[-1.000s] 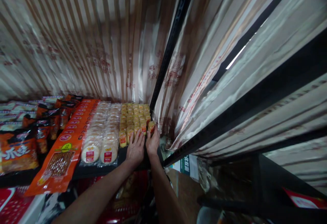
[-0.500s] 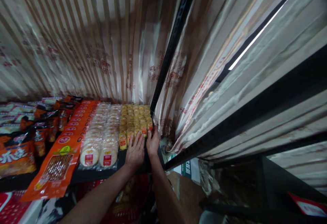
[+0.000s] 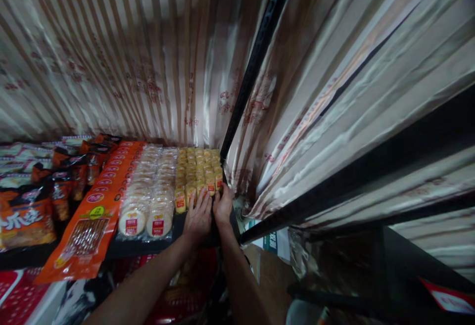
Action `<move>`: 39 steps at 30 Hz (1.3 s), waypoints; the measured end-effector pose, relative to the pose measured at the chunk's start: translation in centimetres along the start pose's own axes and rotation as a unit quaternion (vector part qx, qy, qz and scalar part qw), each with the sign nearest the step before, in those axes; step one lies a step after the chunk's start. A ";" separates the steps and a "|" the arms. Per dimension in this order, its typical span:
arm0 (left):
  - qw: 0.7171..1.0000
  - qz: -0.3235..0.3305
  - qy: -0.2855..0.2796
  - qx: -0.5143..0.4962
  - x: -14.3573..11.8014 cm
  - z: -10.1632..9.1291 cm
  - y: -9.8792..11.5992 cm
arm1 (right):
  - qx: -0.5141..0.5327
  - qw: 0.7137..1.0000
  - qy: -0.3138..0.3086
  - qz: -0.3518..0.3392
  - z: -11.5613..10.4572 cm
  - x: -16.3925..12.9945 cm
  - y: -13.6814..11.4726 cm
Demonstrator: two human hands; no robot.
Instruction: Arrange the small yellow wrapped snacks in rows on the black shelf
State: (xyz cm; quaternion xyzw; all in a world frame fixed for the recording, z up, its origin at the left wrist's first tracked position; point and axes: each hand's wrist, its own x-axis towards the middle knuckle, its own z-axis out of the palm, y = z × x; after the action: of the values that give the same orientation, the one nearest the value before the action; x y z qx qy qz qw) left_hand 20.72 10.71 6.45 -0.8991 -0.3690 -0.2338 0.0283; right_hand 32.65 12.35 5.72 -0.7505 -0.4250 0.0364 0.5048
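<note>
Rows of small yellow snack packs (image 3: 198, 169) with red labels stand at the right end of a dark shelf (image 3: 129, 249). My left hand (image 3: 198, 216) rests its stretched fingers against the front of these rows. Close beside it, my right hand (image 3: 223, 207) touches their front right corner, fingers extended upward and not wrapped round anything. Both hands look open. Left of the yellow packs are two rows of round white crackers (image 3: 159, 222) in clear wrappers with red labels.
An orange strip of snack packets (image 3: 87, 236) hangs over the shelf's front edge. Orange and black snack bags (image 3: 27, 223) stand further left. A black upright post (image 3: 252, 63) rises at the shelf's corner before patterned curtains (image 3: 156, 58). Below is a red perforated basket (image 3: 22, 290).
My hands keep nearly the same place against the yellow packs. The whole view has shifted slightly, and the bright gap between the curtains at the right no longer shows.
</note>
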 end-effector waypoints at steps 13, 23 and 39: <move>1.000 0.004 -0.016 -0.008 0.0 -0.6 -0.1 | -0.033 0.999 -0.008 -0.024 -0.3 -0.2 -0.3; 1.000 0.010 -0.013 -0.004 -0.1 -0.5 -0.1 | -0.032 0.998 -0.001 -0.056 0.0 -0.3 0.5; 0.999 0.026 0.037 -0.025 -1.3 -0.7 0.8 | -0.006 0.999 0.026 -0.036 -2.6 -4.3 -2.2</move>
State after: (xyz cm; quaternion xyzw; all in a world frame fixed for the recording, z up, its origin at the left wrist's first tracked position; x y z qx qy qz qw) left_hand 20.12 9.13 6.57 -0.8995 -0.3381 -0.2754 0.0251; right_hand 29.83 7.85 7.16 -0.7384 -0.4388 -0.0035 0.5121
